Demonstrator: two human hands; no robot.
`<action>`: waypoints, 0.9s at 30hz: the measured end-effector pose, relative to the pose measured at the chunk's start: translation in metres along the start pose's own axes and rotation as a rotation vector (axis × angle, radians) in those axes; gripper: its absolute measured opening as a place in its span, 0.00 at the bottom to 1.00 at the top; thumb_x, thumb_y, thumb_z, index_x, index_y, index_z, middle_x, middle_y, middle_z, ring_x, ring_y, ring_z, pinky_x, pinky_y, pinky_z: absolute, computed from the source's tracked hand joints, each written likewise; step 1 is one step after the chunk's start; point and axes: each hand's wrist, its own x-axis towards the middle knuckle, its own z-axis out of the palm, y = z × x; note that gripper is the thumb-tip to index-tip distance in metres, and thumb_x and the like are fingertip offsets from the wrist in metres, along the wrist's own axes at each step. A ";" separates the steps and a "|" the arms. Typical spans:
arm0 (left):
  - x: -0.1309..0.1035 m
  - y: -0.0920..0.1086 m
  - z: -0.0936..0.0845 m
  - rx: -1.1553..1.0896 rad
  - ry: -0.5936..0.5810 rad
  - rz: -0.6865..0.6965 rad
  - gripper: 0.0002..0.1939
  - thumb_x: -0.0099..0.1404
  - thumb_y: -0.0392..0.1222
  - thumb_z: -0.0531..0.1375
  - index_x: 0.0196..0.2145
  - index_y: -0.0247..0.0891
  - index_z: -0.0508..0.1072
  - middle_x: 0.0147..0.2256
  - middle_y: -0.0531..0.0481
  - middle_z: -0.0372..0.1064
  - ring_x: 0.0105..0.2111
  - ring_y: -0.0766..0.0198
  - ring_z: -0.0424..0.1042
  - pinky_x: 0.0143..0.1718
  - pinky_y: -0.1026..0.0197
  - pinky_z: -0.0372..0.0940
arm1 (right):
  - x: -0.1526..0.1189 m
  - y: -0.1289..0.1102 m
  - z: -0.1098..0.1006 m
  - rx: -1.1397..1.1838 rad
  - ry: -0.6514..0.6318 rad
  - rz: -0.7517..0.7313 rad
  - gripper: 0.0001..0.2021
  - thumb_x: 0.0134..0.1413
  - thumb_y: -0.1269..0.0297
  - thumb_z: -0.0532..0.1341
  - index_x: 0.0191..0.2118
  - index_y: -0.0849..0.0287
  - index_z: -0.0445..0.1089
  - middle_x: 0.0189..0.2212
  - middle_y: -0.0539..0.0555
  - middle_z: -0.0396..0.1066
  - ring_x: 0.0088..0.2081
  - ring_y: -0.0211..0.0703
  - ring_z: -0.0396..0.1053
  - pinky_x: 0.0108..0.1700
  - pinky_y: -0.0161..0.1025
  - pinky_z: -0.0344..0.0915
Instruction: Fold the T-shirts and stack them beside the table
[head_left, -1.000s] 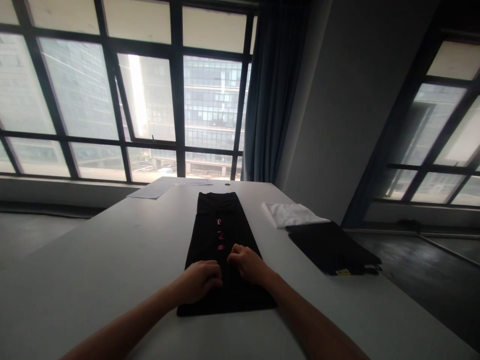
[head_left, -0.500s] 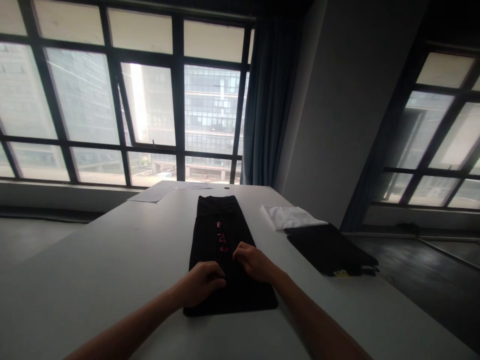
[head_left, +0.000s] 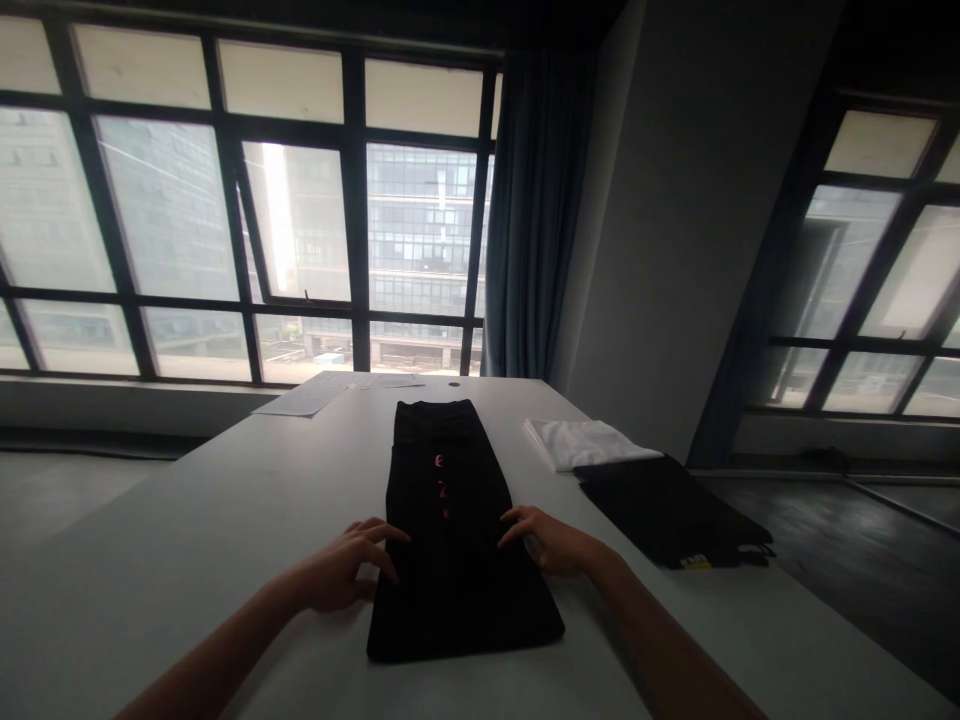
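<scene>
A black folded garment (head_left: 457, 590) lies lengthwise on the white table (head_left: 225, 520), with small pink print down its upper middle. At its left edge is my left hand (head_left: 351, 565), fingers apart, fingertips resting on the cloth. My right hand (head_left: 547, 540) touches the opposite edge with its fingers spread a little; nothing is seen held in it. The garment lies flat between both hands, its far end slightly rumpled.
To the right, a folded white cloth (head_left: 589, 443) lies against a black folded cloth (head_left: 667, 510) with a yellow mark near the table's edge. Paper sheets (head_left: 304, 398) lie at the far left. Beyond the table are windows and a blue curtain (head_left: 529, 220).
Both hands have moved apart, from the middle of the black garment out to its two side edges, and their fingers have opened. The view has tilted slightly upward.
</scene>
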 end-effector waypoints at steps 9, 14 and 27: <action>-0.004 -0.025 -0.007 -0.125 0.135 0.079 0.08 0.62 0.50 0.63 0.34 0.48 0.81 0.51 0.48 0.75 0.59 0.52 0.64 0.62 0.48 0.57 | -0.004 0.005 -0.008 0.181 0.035 -0.041 0.12 0.42 0.73 0.63 0.33 0.53 0.81 0.56 0.55 0.70 0.65 0.56 0.57 0.66 0.55 0.54; -0.006 -0.009 -0.011 -0.121 0.055 0.032 0.08 0.61 0.47 0.64 0.37 0.48 0.82 0.43 0.50 0.80 0.48 0.55 0.74 0.55 0.52 0.64 | -0.009 -0.005 -0.015 0.173 0.008 -0.039 0.07 0.44 0.68 0.66 0.32 0.54 0.81 0.50 0.55 0.76 0.65 0.58 0.58 0.67 0.58 0.47; 0.014 -0.026 -0.003 -0.852 0.421 -0.379 0.42 0.52 0.69 0.64 0.54 0.35 0.68 0.31 0.49 0.76 0.30 0.57 0.75 0.33 0.55 0.69 | 0.022 0.013 0.011 0.765 0.329 0.273 0.29 0.52 0.44 0.64 0.52 0.59 0.66 0.31 0.51 0.73 0.25 0.38 0.69 0.25 0.34 0.65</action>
